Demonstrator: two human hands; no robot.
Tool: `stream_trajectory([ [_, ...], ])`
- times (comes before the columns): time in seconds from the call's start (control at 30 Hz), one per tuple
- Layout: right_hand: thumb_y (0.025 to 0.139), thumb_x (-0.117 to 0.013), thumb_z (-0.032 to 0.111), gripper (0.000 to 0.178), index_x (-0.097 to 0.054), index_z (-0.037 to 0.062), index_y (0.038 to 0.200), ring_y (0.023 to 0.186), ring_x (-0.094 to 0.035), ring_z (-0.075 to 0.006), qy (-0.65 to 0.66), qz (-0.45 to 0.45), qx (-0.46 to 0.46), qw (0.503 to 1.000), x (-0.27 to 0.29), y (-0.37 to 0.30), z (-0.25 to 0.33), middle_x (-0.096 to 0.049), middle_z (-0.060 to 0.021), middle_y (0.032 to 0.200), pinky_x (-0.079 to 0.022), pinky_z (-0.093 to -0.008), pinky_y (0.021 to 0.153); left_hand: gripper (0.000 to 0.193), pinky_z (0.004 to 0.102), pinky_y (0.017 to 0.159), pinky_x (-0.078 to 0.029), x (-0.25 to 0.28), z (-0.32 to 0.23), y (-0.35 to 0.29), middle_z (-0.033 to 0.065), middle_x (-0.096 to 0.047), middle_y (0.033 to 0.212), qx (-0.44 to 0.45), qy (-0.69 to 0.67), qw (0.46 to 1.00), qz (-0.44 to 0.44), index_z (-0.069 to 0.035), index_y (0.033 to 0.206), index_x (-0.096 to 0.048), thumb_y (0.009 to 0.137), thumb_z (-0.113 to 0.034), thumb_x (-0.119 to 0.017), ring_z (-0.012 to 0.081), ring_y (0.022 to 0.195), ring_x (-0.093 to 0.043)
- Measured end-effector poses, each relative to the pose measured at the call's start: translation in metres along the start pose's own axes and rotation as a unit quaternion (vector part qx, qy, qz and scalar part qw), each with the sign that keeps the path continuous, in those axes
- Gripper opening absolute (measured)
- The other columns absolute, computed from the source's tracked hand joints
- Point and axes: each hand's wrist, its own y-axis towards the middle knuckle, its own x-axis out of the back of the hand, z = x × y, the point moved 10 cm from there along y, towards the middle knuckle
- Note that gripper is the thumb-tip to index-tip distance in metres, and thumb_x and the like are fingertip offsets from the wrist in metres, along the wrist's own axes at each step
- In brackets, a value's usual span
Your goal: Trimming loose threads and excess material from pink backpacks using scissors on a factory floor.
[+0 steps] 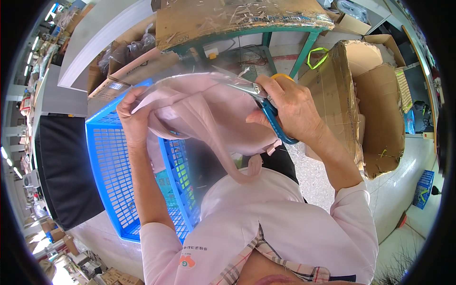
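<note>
Left hand [131, 114] pinching one pink cloth [232, 107]; right hand [297, 109] gripping one pair of scissors [271, 118]

We see a pale pink fabric piece [232, 107] held up across the upper centre of the frame, bunched into folds at its left end and spread smoother toward the right; a long strip [219, 149] droops from it toward the middle. At its upper right edge we find blue-handled scissors [270, 116], tilted, silver blades pointing left.
</note>
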Motion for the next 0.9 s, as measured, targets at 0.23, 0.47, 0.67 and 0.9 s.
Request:
stream_trajectory([
  [0.23,0.064,-0.068,0.044,0.048,-0.050,0.0025,0.082,0.051,-0.054,-0.0239,0.001,0.011,0.001,1.000,-0.006,-0.005,-0.010,-0.050,-0.0073,0.056,-0.046,-0.0330,0.049,0.030,0.0202,0.067,-0.044,0.002,0.007,0.002,0.0019,-0.061,0.075,0.007,0.006,1.000,-0.003,0.001,0.084,-0.061,0.057,0.012,-0.053,0.0083,0.070,-0.055],
  [0.47,0.065,-0.071,0.043,0.060,-0.050,0.0015,0.102,0.048,-0.045,-0.0230,0.292,0.061,-0.189,0.936,-0.023,-0.030,-0.046,-0.047,-0.0072,0.057,-0.041,-0.0289,0.049,0.026,0.0200,0.066,-0.043,-0.003,0.007,0.000,0.0011,-0.060,0.075,0.027,-0.028,0.999,-0.006,0.000,0.081,-0.061,0.058,0.011,-0.054,0.0085,0.070,-0.054],
  [0.67,0.062,-0.071,0.048,0.070,-0.046,0.0049,0.111,0.074,-0.052,-0.0272,0.239,0.040,-0.167,0.956,-0.030,-0.047,-0.041,-0.052,-0.0128,0.081,-0.043,-0.0342,0.065,0.023,0.0200,0.065,-0.043,-0.002,0.014,0.003,0.0006,-0.059,0.074,0.050,-0.033,0.998,-0.012,0.000,0.080,-0.061,0.060,0.009,-0.057,0.0086,0.069,-0.053],
  [0.9,0.061,-0.070,0.048,0.071,-0.046,0.0055,0.113,0.069,-0.051,-0.0272,0.151,0.031,-0.095,0.983,-0.027,-0.040,-0.025,-0.050,-0.0116,0.076,-0.043,-0.0340,0.060,0.022,0.0199,0.064,-0.042,-0.002,0.022,0.005,0.0013,-0.059,0.075,0.060,-0.056,0.997,0.004,0.000,0.083,-0.061,0.062,0.007,-0.059,0.0088,0.069,-0.053],
])
